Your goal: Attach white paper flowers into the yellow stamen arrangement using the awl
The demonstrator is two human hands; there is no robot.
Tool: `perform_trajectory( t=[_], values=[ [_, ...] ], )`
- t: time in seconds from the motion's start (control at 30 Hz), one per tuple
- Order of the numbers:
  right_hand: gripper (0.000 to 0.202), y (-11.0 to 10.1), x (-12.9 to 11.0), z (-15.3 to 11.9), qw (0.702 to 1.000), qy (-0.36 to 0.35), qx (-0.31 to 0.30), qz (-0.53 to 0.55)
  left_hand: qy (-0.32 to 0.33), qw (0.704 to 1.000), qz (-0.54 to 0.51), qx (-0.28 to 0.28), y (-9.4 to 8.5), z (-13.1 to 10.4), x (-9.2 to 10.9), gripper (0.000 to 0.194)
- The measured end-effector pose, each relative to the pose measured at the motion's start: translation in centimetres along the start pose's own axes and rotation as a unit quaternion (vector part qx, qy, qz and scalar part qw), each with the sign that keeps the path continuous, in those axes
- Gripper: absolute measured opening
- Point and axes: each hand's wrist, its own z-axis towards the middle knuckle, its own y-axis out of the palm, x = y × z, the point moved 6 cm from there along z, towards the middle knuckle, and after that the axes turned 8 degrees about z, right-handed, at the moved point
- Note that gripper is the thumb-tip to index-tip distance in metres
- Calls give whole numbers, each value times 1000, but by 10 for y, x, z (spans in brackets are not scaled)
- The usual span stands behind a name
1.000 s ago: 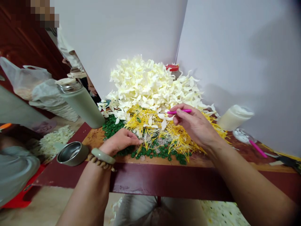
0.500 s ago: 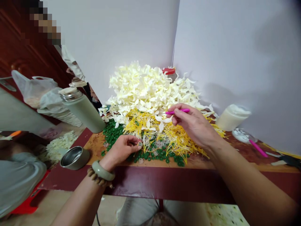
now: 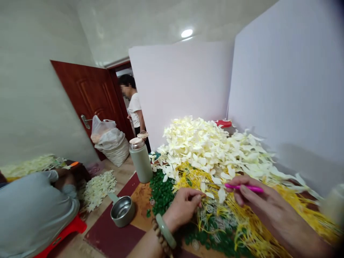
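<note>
My right hand (image 3: 259, 200) grips a slim pink-handled tool (image 3: 244, 188), its thin metal shaft pointing left over the pile. White petals (image 3: 221, 195) lie below and around that shaft; I cannot tell whether any are on it. My left hand (image 3: 185, 206), with a pale bangle and a beaded bracelet on its wrist, is closed in a pinch. Something tiny and yellowish shows at those fingertips, too small to name. Under both hands are yellow thread-like stamens (image 3: 248, 224), green plastic pieces (image 3: 161, 190) and clear plastic rings (image 3: 211, 208). A heap of white artificial petals (image 3: 196, 139) rises behind.
A pale green thermos (image 3: 141, 163) and a metal cup (image 3: 123, 212) stand left on the table (image 3: 107, 229). A seated person (image 3: 34, 208) is at far left, another person (image 3: 135, 107) in the doorway. White bags (image 3: 110, 139) lean by the door (image 3: 88, 96). A pale container (image 3: 333, 204) stands right.
My view has swung left and up, bringing the door and the person standing there into sight. Both hands keep their grips. The clear ring seen by my left fingertips before is not distinct now.
</note>
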Motion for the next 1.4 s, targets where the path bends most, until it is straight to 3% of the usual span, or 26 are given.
perform_trajectory(
  t=[0.1, 0.23, 0.43, 0.73, 0.97, 1.4],
  values=[
    [23, 1, 2, -1, 1000, -14, 1, 9, -29, 995, -98, -7, -4, -5, -3, 39],
    [22, 3, -10, -6, 999, -42, -4, 13, -39, 984, -170, -44, -10, -14, 8, 35],
    [18, 2, -12, -1, 999, -46, 16, 4, -27, 973, -214, -78, -16, -13, 14, 29],
    [19, -7, -21, 3, 995, -71, 72, -16, -46, 971, -228, -59, -15, -11, 10, 14],
    [15, 10, -14, 1, 998, -53, -9, 34, -67, 954, -272, -107, -4, -15, 12, 12],
    [5, 20, -18, -7, 992, -51, -12, -113, -91, 931, -335, -116, -4, -18, 17, 13]
  ],
)
